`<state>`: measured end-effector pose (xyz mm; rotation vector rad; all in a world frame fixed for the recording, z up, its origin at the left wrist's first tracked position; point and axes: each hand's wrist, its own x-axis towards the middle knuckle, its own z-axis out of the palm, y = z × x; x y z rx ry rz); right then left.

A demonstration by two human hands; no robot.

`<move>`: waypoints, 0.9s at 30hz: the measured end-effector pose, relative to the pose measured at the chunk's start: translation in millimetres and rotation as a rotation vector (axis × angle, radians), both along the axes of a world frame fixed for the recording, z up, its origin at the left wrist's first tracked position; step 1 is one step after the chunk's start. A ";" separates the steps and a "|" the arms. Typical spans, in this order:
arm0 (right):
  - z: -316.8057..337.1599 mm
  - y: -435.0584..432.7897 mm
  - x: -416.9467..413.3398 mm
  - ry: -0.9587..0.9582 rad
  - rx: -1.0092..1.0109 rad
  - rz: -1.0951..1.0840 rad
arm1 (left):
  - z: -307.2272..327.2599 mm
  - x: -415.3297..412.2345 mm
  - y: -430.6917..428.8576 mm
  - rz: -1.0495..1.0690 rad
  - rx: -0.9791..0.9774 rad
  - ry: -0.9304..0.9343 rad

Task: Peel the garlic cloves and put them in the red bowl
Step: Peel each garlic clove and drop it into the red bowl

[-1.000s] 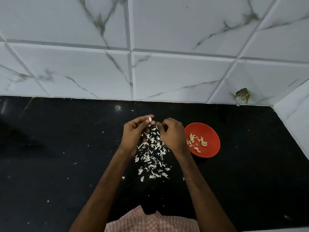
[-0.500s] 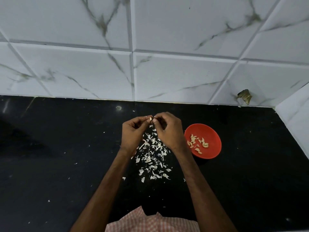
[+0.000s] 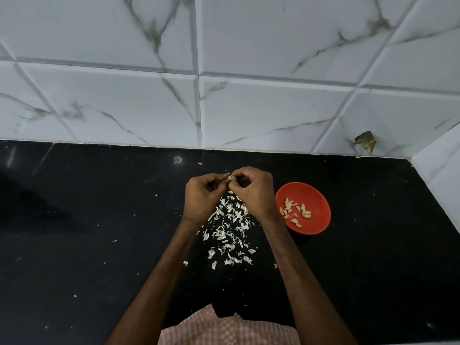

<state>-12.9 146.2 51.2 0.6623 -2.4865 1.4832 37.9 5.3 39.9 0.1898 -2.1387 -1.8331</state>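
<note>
One clove (image 3: 230, 178) is pinched between left hand (image 3: 202, 196) and right hand (image 3: 252, 193), fingertips touching. Left should hold firm while right peels. The bowl (image 3: 317, 195) sits just beside right hand.

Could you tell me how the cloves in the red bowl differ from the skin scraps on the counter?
The cloves are plump and yellowish; the skin scraps are thin white flakes. The cloves lie in the red bowl; the skin scraps are strewn over the black counter. Both are pale.
</note>
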 end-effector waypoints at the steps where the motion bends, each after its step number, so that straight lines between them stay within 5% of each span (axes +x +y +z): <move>1: 0.8 -0.3 0.3 -0.014 -0.006 0.000 | 1.3 0.9 -0.1 -0.007 0.022 -0.008; 19: 8.1 -2.6 0.9 -0.256 -0.158 0.021 | 1.7 -0.2 -1.2 0.002 0.219 -0.035; 27: 2.5 -5.1 -1.3 -0.191 -0.082 0.016 | 5.5 1.7 1.8 0.029 0.179 -0.006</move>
